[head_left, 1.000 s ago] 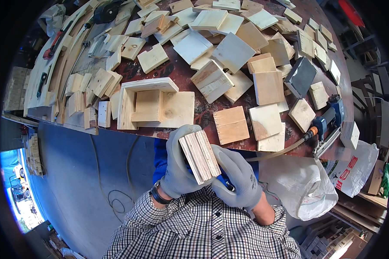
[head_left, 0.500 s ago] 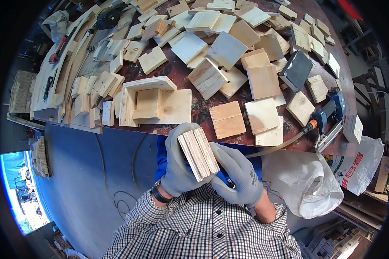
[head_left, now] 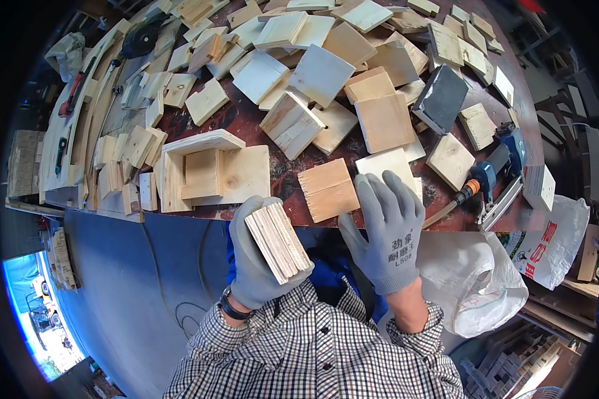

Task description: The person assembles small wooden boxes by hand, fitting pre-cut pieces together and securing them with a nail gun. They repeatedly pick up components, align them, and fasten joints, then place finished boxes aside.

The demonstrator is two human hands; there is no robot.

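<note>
My left hand (head_left: 247, 256), in a grey glove, is closed around a stack of plywood pieces (head_left: 277, 243), held upright with the layered edges facing up. My right hand (head_left: 387, 229), gloved too, reaches over the table's near edge with its fingers spread. Its fingertips lie at a pale wood block (head_left: 387, 165); whether they touch it I cannot tell. Just left of that hand lies a reddish-brown square wood block (head_left: 328, 190). An L-shaped wooden assembly (head_left: 239, 176) stands beyond my left hand at the table's edge.
Many loose wood blocks (head_left: 323, 74) cover the dark red table (head_left: 283, 179). A dark block (head_left: 447, 100) lies among them. At the right, a blue air nailer (head_left: 489, 178) with an orange hose fitting rests near the edge. White plastic bags (head_left: 482, 286) hang below it.
My right hand has left the plywood stack and moved forward and right over the table, its fingers opening. My left hand keeps the stack, now slightly lower and further left.
</note>
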